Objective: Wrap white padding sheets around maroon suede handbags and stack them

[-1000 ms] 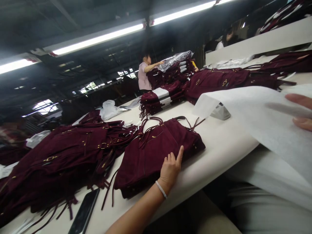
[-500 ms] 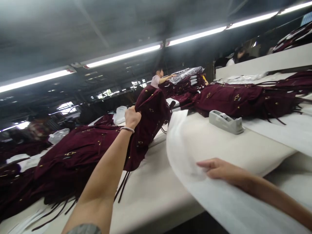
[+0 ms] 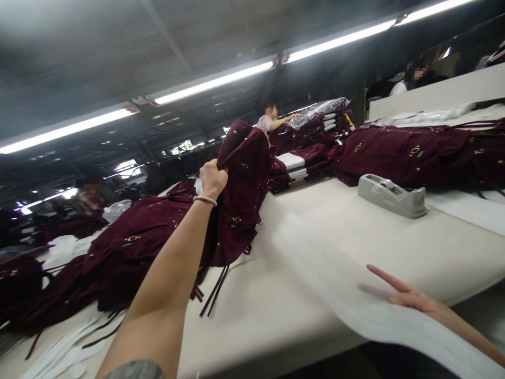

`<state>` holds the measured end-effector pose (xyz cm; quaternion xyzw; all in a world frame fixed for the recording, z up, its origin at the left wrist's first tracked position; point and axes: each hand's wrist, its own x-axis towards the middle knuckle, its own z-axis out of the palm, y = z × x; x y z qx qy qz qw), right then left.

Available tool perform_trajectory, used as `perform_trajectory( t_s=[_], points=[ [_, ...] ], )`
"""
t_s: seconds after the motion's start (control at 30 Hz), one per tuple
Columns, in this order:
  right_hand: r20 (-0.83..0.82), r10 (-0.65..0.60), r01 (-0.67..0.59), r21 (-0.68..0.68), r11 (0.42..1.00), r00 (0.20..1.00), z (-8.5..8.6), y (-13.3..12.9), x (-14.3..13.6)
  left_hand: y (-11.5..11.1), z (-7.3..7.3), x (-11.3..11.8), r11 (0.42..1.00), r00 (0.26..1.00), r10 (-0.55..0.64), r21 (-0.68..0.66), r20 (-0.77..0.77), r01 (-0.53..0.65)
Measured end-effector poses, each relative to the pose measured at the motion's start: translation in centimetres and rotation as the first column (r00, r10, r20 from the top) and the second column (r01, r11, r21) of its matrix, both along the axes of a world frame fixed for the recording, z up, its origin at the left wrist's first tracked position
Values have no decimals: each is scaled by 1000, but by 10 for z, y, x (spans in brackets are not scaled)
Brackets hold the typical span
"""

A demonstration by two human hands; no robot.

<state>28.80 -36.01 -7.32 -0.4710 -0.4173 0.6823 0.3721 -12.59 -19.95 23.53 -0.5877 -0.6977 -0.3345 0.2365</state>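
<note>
My left hand [image 3: 213, 179] is closed on the upper edge of a maroon bag [image 3: 245, 181] with gold fittings, holding it tilted up off the table. Dark cords dangle from its lower end. On the right, my right hand [image 3: 416, 299] has its index finger stretched out and the other fingers partly bent. It is over a long white sheet [image 3: 319, 268], blurred by motion, that runs from beside the bag across the table and over the front edge. Whether the hand touches the sheet I cannot tell.
A grey tape dispenser [image 3: 390, 197] stands on the pale table [image 3: 252, 326]. More maroon bags [image 3: 398, 155] lie behind it, and others [image 3: 134, 237] are heaped at left. White strips [image 3: 65, 345] lie front left. A co-worker [image 3: 270, 118] stands behind a stack of bags.
My right hand has drawn back to the right and lower. The white sheet has shifted and sags more near the table edge. My left hand still holds the bag; the view has turned slightly left.
</note>
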Motion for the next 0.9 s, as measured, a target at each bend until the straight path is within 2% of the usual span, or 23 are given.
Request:
perform_trajectory(
  t_s=[0.1, 0.2, 0.3, 0.37, 0.43, 0.47, 0.5, 0.57, 0.63, 0.67, 0.7, 0.73, 0.77, 0.83, 0.9],
  points=[
    [134, -73, 76, -13, 997, 988, -1, 4, 16, -1, -4, 16, 996, 995, -85, -7, -46, 85],
    [197, -66, 75, -36, 997, 978, 18, 16, 2, -2, -9, 36, 986, 982, -169, -30, -83, 167],
    [243, -37, 49, -44, 998, 969, 36, 31, -19, -2, -11, 51, 980, 977, -192, -68, -98, 186],
    [321, 0, -5, 15, 1000, 947, 39, 37, -28, 0, -11, 56, 978, 976, -193, -102, -97, 183],
    [478, -49, -49, 189, 981, 877, 39, 39, -36, 4, -12, 59, 974, 975, -200, -131, -94, 187],
    [567, -127, -71, 315, 946, 814, 40, 38, -41, 6, -12, 60, 972, 975, -203, -137, -94, 189],
    [628, -236, -105, 457, 883, 741, 42, 36, -47, 8, -13, 61, 972, 975, -203, -138, -95, 189],
    [645, -414, -255, 689, 678, 643, 49, 31, -66, 12, -16, 65, 974, 975, -199, -131, -102, 186],
    [617, -421, -445, 780, 440, 665, 54, 29, -91, 16, -19, 71, 975, 975, -194, -128, -107, 180],
    [629, -373, -525, 776, 350, 682, 54, 30, -105, 18, -21, 74, 975, 975, -194, -130, -109, 180],
    [663, -315, -592, 749, 297, 679, 52, 34, -120, 20, -22, 77, 975, 975, -194, -134, -110, 179],
    [708, -261, -650, 706, 281, 656, 48, 39, -133, 21, -23, 79, 975, 975, -191, -138, -110, 176],
    [751, -217, -691, 659, 298, 623, 41, 47, -145, 23, -24, 81, 975, 976, -187, -140, -110, 171],
    [809, -170, -724, 581, 372, 562, 26, 66, -163, 25, -23, 81, 978, 979, -173, -137, -109, 158],
    [829, -175, -700, 546, 461, 531, 13, 86, -173, 27, -19, 75, 983, 983, -151, -122, -101, 138]
  ],
)
